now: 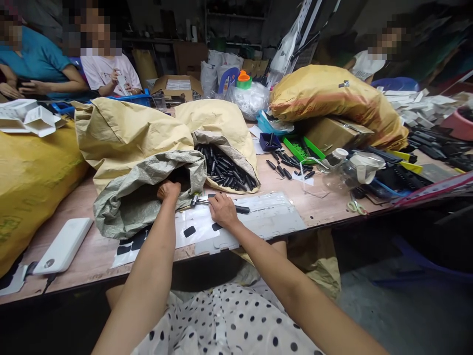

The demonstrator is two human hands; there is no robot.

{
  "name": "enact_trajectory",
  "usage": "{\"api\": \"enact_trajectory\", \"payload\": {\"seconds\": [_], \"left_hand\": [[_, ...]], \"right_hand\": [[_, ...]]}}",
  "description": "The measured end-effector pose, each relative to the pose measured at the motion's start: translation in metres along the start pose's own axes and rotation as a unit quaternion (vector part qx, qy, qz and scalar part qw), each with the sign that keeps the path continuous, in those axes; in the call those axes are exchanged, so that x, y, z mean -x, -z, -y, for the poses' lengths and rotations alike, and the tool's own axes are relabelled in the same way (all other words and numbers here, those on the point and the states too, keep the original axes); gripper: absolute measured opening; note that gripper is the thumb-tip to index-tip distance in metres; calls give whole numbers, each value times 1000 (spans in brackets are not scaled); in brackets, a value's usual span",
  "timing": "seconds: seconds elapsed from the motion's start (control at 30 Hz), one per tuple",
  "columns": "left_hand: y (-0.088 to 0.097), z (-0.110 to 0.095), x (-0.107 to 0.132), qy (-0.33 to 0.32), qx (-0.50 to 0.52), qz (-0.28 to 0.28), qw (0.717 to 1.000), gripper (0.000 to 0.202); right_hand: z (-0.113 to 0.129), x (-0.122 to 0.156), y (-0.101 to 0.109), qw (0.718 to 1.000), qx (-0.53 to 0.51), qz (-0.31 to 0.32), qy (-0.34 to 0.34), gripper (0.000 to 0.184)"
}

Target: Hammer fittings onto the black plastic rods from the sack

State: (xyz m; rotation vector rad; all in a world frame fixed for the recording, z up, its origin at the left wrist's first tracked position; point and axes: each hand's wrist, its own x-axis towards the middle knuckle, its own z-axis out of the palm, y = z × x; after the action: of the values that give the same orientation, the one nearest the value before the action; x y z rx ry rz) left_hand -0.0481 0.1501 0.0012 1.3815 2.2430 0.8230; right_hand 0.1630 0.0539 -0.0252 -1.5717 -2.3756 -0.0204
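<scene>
My left hand (168,190) reaches into the mouth of a yellow-and-grey sack (148,190) lying on the wooden table (92,254); its fingers are hidden inside. My right hand (221,211) rests closed on a slim tool with a black handle and metal tip (201,200), held over a clear plastic sheet (266,217) with black stickers. A second open sack (225,170) just behind holds several black cylindrical parts.
A white power bank (63,245) lies at the left near the edge. Large yellow sacks (332,98), a green tray (301,148), loose black parts, a clear bottle (342,170) and scissors (356,206) crowd the right. Other people sit at the far side.
</scene>
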Motion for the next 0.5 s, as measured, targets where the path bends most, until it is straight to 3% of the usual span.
{"api": "enact_trajectory", "payload": {"seconds": [0.1, 0.2, 0.3, 0.4, 0.5], "left_hand": [[11, -4, 5, 29, -10, -10, 999, 34], [26, -2, 27, 8, 17, -7, 1000, 31], [35, 12, 70, -101, 69, 35, 992, 31], [32, 33, 116, -222, 77, 113, 965, 24], [22, 50, 143, -249, 51, 155, 955, 18]], "right_hand": [[0, 0, 1, 1000, -3, 1, 4, 23], [0, 0, 2, 1000, -4, 5, 1, 23], [1, -1, 4, 1000, -5, 12, -4, 24], [0, 0, 5, 1000, -4, 12, -3, 25], [-1, 1, 5, 1000, -4, 8, 0, 26]]}}
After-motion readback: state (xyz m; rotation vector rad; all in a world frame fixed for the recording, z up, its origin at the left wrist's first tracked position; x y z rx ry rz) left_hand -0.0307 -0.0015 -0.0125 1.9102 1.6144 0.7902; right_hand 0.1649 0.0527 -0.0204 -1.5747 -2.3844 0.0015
